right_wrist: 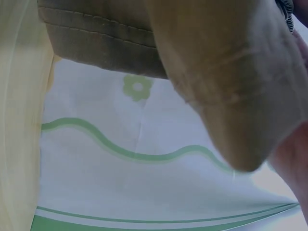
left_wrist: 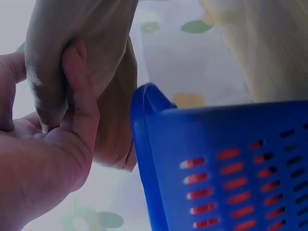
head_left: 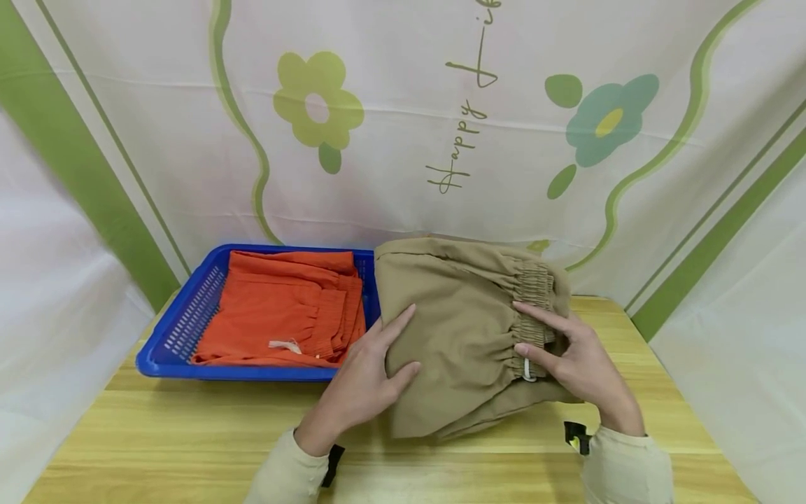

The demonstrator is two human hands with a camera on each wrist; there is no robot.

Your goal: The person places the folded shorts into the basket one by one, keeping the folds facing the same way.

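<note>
A folded pair of khaki pants, with a gathered elastic waistband and a white drawstring end, is held up over the table, tilted. My left hand grips its left edge, thumb and index finger on the front. In the left wrist view, other fingers curl behind the cloth. My right hand holds the waistband side, thumb beside the drawstring and index finger across the gathers. From the right wrist, a stitched hem and hanging fold show; most of that hand's fingers are hidden behind the cloth.
Left of the pants stands a blue plastic basket with slotted sides. Folded orange pants with a pale drawstring lie in it. The wooden table meets a white flower-printed curtain at the back.
</note>
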